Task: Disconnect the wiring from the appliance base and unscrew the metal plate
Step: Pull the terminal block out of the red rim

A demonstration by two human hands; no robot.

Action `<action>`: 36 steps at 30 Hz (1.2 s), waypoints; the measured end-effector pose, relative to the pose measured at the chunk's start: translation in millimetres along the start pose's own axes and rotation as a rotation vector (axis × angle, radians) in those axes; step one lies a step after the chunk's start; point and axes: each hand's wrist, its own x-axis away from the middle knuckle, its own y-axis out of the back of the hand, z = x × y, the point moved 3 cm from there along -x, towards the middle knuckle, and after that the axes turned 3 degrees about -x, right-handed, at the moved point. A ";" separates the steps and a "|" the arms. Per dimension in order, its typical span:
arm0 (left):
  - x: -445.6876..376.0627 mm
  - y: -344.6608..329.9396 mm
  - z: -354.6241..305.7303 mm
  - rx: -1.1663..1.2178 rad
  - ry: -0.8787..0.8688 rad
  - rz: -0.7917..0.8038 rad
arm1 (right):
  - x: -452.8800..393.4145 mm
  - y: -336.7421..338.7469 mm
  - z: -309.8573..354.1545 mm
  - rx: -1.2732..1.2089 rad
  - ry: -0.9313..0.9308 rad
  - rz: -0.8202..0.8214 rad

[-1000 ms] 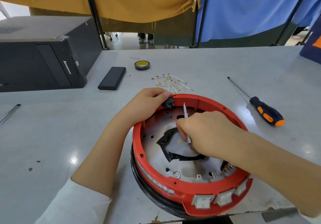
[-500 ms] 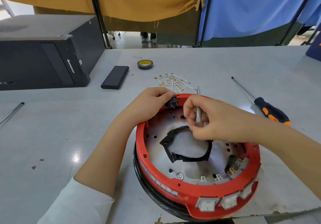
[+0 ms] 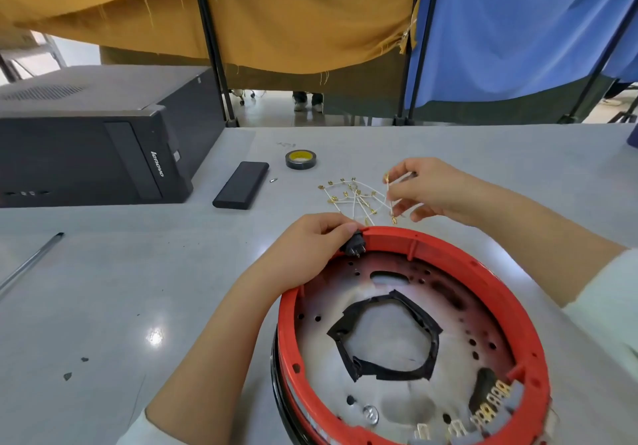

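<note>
Nearest, the red appliance base (image 3: 511,310) on the tabletop (image 3: 103,289), its metal plate (image 3: 390,337) screwed inside. Left hand (image 3: 310,248) grips the rim beside the black socket (image 3: 354,245). Beyond, right hand (image 3: 428,189) pinches a detached wire (image 3: 389,196) over the wire pile (image 3: 352,196); release it gently there, terminals untangled.
</note>
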 end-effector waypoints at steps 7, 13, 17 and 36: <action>-2.8 -0.2 3.1 0.005 -0.008 -0.002 | -44.7 -20.7 -26.5 0.159 -0.076 -0.071; -2.5 -2.9 2.1 -0.019 -0.007 0.000 | -30.6 1.9 -13.6 0.401 0.082 -0.161; -2.0 0.4 1.7 -0.035 0.002 -0.004 | -11.3 18.0 -18.5 0.612 0.157 -0.030; -2.8 -0.3 1.1 -0.071 -0.011 -0.009 | 29.1 54.0 -106.2 1.217 -0.111 -0.403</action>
